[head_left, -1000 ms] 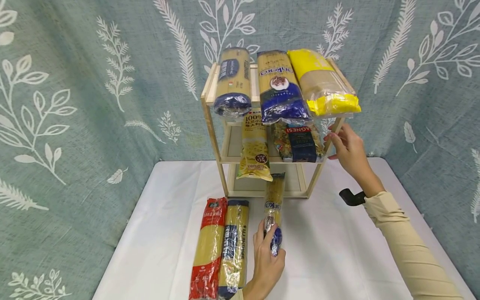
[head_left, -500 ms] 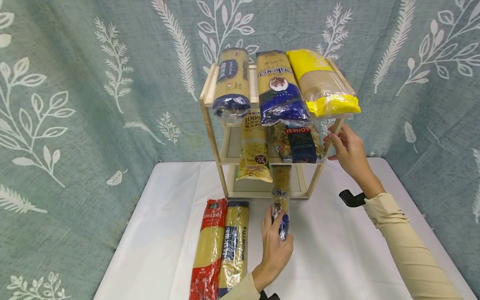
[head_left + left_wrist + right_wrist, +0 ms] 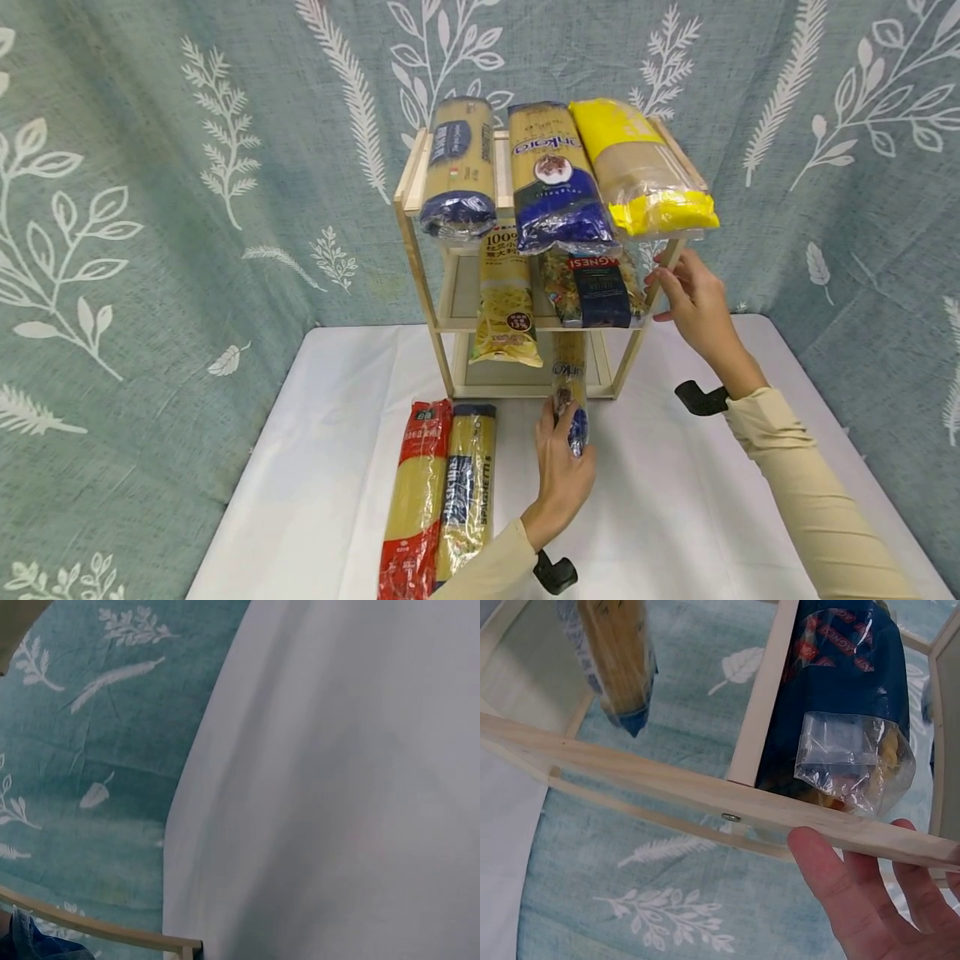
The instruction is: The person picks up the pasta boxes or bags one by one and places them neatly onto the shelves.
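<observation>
My left hand [image 3: 561, 477] grips the near, blue end of a long spaghetti pack [image 3: 569, 354]. Its far end reaches into the bottom level of a wooden rack [image 3: 424, 279], below the middle shelf. In the right wrist view the pack's blue-tipped end [image 3: 622, 675] shows inside the frame. My right hand [image 3: 696, 308] holds the rack's right front post, thumb on the near side and fingers behind it. A bag of coloured pasta [image 3: 596, 292] lies beside that post on the middle shelf. The left wrist view catches only a blue wrapper edge [image 3: 46, 941] at its lower corner.
A yellow noodle bag [image 3: 507, 300] juts over the middle shelf's front. On top lie a blue-ended spaghetti pack [image 3: 459, 167], an Ankara pack [image 3: 555, 175] and a yellow-ended bag [image 3: 645, 167]. A red pack [image 3: 416, 500] and another spaghetti pack [image 3: 467, 492] lie on the white table at front left.
My left hand has moved forward and slightly right, sliding the spaghetti pack deeper into the rack's bottom level. My right hand stays on the post.
</observation>
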{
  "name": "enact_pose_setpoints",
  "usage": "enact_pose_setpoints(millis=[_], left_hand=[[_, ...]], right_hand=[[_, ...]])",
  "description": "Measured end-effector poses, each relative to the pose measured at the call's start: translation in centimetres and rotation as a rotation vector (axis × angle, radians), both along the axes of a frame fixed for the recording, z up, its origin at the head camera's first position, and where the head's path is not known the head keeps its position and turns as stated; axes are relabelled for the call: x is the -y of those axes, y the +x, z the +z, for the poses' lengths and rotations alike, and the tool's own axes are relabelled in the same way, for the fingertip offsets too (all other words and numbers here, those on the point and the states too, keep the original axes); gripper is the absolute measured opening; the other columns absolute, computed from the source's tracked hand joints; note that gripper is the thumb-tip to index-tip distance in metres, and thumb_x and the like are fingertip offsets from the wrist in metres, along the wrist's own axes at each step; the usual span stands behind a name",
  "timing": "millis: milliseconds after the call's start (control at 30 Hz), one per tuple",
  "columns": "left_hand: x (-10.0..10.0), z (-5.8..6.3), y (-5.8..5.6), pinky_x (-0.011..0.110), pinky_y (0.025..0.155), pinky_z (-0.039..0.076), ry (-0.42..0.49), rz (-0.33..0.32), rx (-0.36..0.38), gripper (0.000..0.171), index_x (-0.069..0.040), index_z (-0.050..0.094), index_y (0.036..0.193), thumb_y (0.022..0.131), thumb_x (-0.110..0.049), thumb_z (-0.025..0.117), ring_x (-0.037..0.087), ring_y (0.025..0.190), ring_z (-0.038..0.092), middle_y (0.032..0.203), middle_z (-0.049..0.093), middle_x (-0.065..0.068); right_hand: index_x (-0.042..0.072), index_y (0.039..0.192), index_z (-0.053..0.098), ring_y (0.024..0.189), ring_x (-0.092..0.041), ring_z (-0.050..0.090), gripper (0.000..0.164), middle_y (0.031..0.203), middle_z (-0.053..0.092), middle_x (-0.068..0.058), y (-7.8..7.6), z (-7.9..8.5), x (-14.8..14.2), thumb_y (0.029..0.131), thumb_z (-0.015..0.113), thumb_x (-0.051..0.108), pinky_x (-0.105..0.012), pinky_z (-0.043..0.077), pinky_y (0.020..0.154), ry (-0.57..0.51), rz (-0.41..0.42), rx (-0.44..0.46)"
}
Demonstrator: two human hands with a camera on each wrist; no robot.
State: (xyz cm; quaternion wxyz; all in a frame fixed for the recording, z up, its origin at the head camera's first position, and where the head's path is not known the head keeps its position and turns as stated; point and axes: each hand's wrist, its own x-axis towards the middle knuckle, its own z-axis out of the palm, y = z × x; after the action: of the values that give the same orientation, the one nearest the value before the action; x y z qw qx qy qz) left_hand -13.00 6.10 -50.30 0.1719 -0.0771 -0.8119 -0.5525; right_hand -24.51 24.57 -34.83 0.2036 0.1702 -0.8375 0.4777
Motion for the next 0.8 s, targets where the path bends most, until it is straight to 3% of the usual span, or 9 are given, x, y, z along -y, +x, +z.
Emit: enact_pose_setpoints(millis=[233,433,667,800], left_hand=[[-1.2,-0.2,-1.8,0.052,0.091,0.043,-0.043,0.033,0.016,0.058,-0.002,0.056,0.131,0.073,0.006,0.056,0.036,0.116,0.040,0.144,0.030,0.031],[-2.0,-0.4,-3.2,0.051,0.093,0.042,-0.049,0.025,0.070,0.055,-0.004,0.055,0.132,0.077,0.002,0.058,0.036,0.123,0.036,0.148,0.026,0.026],[-2.9,-1.4,-4.9,0.053,0.096,0.038,-0.081,0.051,0.098,0.052,-0.004,0.056,0.131,0.079,0.001,0.060,0.037,0.126,0.035,0.149,0.026,0.025],[-3.4,-2.2,-5.9,0.053,0.096,0.038,-0.125,0.077,0.074,0.053,-0.004,0.057,0.130,0.078,0.002,0.062,0.038,0.122,0.039,0.146,0.028,0.028]], right_hand=[[-0.001,0.127,0.046,0.095,-0.040,0.061,0.029,0.103,0.061,-0.025,0.0,0.1,0.0,0.103,0.040,0.013,-0.030,0.056,0.049,-0.009,0.012,-0.005],[-0.001,0.128,0.047,0.094,-0.038,0.061,0.030,0.103,0.061,-0.024,0.0,0.0,-0.3,0.103,0.041,0.015,-0.029,0.056,0.049,0.000,0.007,0.003],[-0.001,0.128,0.046,0.094,-0.037,0.061,0.031,0.103,0.061,-0.024,-0.1,-0.1,-0.4,0.103,0.041,0.016,-0.029,0.056,0.049,0.002,0.008,0.009],[0.000,0.128,0.046,0.096,-0.037,0.060,0.031,0.103,0.061,-0.024,-0.1,-0.1,-0.3,0.103,0.041,0.017,-0.030,0.056,0.050,0.001,0.008,0.012]])
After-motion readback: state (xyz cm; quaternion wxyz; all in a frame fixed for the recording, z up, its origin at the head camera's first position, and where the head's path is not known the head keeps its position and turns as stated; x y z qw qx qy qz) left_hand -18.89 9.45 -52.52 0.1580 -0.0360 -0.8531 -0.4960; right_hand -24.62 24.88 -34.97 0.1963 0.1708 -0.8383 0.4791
